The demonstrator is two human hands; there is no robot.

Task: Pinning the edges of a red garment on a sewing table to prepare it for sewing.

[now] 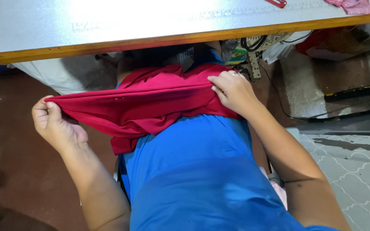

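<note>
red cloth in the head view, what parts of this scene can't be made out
- Red cloth, head view: its far end runs into shadow under the table edge, so its full shape is unclear.
- Left hand: fingertips curl behind the pinched edge.
- Right hand: fingertips sink into a fold.
- Red tool and pink item: cut off by the top edge.
- Clutter under the table: dark, too small to tell.

Uneven exposure: blown-out top, dim lower left.
Strong glare washes out the table surface at centre top, hiding detail there. The space beneath lies in deep shadow. The floor reads dark; the red cloth is evenly lit and sharp. Frame edges bend slightly.
</note>
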